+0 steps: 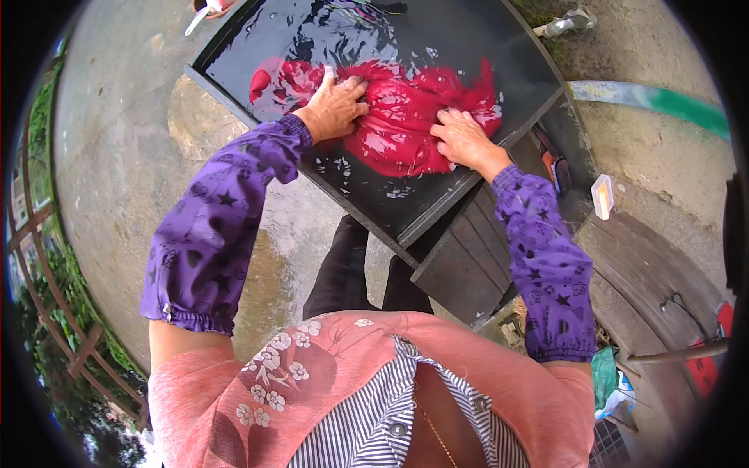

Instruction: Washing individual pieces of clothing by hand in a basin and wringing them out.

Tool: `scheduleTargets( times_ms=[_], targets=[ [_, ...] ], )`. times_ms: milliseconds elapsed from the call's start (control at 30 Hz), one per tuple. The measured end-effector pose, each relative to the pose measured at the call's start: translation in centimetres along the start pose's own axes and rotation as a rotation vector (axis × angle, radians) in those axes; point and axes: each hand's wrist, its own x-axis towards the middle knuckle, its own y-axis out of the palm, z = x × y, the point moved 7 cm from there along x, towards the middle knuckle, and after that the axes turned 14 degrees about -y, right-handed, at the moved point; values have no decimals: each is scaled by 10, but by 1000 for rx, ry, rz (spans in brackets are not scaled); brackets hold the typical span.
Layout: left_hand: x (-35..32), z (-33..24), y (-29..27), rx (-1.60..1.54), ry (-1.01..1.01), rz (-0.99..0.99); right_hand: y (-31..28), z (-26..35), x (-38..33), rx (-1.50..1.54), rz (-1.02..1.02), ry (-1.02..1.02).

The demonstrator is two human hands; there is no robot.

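Observation:
A wet red cloth (pixel 396 117) lies bunched in the water of a dark rectangular wash basin (pixel 538 117), partly under the surface. My left hand (pixel 334 108) grips its left part with bent fingers. On the cloth's right side, my right hand (pixel 466 140) has its fingers curled into the fabric, the tips partly hidden in the folds. Purple patterned sleeve covers are on both my forearms. Something dark with coloured streaks shows at the basin's far edge, too unclear to name.
A ridged dark slab (pixel 468 246) slopes beside the basin's near right corner. To the right are a small white dish (pixel 602 196) with something yellowish in it, a green and whitish hose (pixel 663 108) and a weathered wooden surface (pixel 647 273). A reddish pot (pixel 222 6) stands at far left.

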Motion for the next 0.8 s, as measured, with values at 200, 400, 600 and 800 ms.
scheduleTargets(
  times_ms=[200,400,600,800],
  targets=[
    [34,-22,5,243,-280,259,21,-43,25,-106,212,173],
    [-52,19,-165,264,-281,-223,-175,-9,-3,-197,6,-86],
    [-102,13,-392,438,-489,-553,-429,55,-57,-692,-308,-333],
    [-191,-12,-538,525,-528,-795,-576,125,-96,-659,-563,-257]
  ],
)
